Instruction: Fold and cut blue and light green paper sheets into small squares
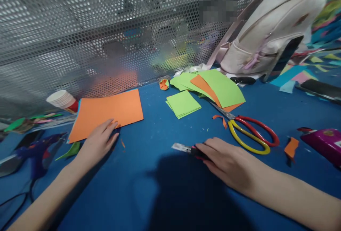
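Note:
My left hand rests with its fingers apart on the lower edge of a stack of orange paper. My right hand is wrapped round the dark handle of a utility knife, whose blade points left over the blue table. Small green paper squares lie beyond the knife. Behind my right hand are scissors with red and yellow handles, their blades partly under larger green sheets and orange ones.
A perforated metal panel borders the table at the back. Paper cups and a blue glue gun are left. A pale backpack, orange scraps and a magenta object are right.

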{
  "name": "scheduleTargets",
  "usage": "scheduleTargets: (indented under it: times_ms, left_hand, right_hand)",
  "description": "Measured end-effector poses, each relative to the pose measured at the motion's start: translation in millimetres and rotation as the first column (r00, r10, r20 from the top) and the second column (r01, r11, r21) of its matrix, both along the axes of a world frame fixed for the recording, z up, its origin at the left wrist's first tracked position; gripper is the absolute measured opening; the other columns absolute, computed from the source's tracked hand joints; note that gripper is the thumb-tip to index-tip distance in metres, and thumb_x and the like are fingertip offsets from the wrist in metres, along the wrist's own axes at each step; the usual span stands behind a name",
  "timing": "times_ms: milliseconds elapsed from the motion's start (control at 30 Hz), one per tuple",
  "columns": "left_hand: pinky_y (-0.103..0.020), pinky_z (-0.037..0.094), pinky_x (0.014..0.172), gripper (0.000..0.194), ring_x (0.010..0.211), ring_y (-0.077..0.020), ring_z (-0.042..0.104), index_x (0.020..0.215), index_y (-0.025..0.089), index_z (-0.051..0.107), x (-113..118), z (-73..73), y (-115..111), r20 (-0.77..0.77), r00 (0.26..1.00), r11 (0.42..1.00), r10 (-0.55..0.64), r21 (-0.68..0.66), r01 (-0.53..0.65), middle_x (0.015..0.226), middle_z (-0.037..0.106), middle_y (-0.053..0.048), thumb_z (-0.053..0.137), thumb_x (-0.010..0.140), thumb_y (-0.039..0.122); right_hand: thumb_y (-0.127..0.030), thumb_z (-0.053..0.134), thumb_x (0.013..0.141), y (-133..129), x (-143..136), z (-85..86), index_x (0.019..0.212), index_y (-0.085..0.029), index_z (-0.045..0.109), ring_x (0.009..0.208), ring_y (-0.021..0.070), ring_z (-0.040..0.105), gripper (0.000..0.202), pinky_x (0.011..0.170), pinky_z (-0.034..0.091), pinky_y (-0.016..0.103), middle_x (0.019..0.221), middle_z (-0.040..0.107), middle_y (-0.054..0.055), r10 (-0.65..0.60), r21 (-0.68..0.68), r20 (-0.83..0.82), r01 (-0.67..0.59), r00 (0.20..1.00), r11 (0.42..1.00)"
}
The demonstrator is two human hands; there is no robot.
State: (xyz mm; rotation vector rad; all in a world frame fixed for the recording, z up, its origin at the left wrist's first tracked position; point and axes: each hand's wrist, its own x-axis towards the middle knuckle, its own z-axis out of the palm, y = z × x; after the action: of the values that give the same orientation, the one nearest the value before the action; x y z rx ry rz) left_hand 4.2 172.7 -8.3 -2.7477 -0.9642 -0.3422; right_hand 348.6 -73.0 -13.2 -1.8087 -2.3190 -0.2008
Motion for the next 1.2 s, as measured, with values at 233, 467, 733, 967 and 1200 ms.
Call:
scheduleTargets:
  times_ms: [233, 467, 733, 967, 1200]
  left_hand:
    - [-0.046, 0.054, 0.091, 0.051, 0.105, -0.0308, 0.067, 0.114, 0.013, 0.066, -11, -13.8, 26, -0.101, 0.995, 0.999, 0.008, 0.051, -0.003, 0.119, 0.069, -0.017, 0.026, 0.099, 0.039]
    - [-0.046, 0.055, 0.084, 0.049, 0.1, -0.031, 0.068, 0.109, 0.014, 0.068, -4, -7.0, 23, -0.162, 0.986, 0.997, 0.048, 0.066, -0.038, 0.115, 0.07, -0.016, 0.024, 0.097, 0.031]
    - [-0.043, 0.056, 0.074, 0.045, 0.094, -0.0304, 0.068, 0.104, 0.016, 0.067, 3, -0.4, 15, -0.162, 0.985, 0.997, 0.063, 0.049, -0.056, 0.112, 0.07, -0.016, 0.026, 0.096, 0.033]
    - [-0.039, 0.053, 0.068, 0.037, 0.086, -0.0282, 0.068, 0.095, 0.018, 0.064, 2, -1.7, 18, -0.12, 0.983, 0.99, 0.142, 0.006, -0.142, 0.099, 0.07, -0.014, 0.029, 0.096, 0.03]
    - [-0.032, 0.048, 0.06, 0.031, 0.079, -0.0265, 0.07, 0.111, 0.017, 0.059, 6, 1.5, 26, -0.113, 0.936, 0.943, 0.333, 0.013, -0.334, 0.09, 0.072, -0.012, 0.035, 0.096, 0.028]
  right_hand:
    - [-0.009, 0.049, 0.088, 14, 13, 11.7, 0.104, -0.012, 0.066, 0.073, 0.0228, 0.066, 0.024, 0.061, 0.054, 0.034, 0.083, 0.068, 0.01, 0.007, 0.034, 0.046, -0.009, 0.999, 0.999]
    - [-0.029, 0.056, 0.093, 28, 14, 25.0, 0.106, -0.014, 0.066, 0.086, 0.0261, 0.067, 0.023, 0.071, 0.055, 0.038, 0.096, 0.07, 0.012, -0.022, -0.069, 0.046, 0.026, 0.999, 0.997]
    - [-0.044, 0.049, 0.097, 115, 29, 41.3, 0.116, -0.01, 0.062, 0.11, 0.0308, 0.061, 0.041, 0.088, 0.049, 0.039, 0.12, 0.064, 0.019, -0.175, -0.162, 0.118, 0.193, 0.978, 0.968]
    - [-0.034, 0.039, 0.101, 124, 27, 28.4, 0.103, -0.011, 0.065, 0.096, 0.0281, 0.067, 0.035, 0.076, 0.049, 0.035, 0.106, 0.069, 0.017, -0.164, -0.22, 0.169, 0.199, 0.972, 0.955]
    - [-0.031, 0.041, 0.101, 120, 29, 25.8, 0.106, -0.009, 0.063, 0.101, 0.0279, 0.065, 0.032, 0.082, 0.047, 0.035, 0.109, 0.067, 0.016, -0.136, -0.226, 0.19, 0.178, 0.972, 0.958]
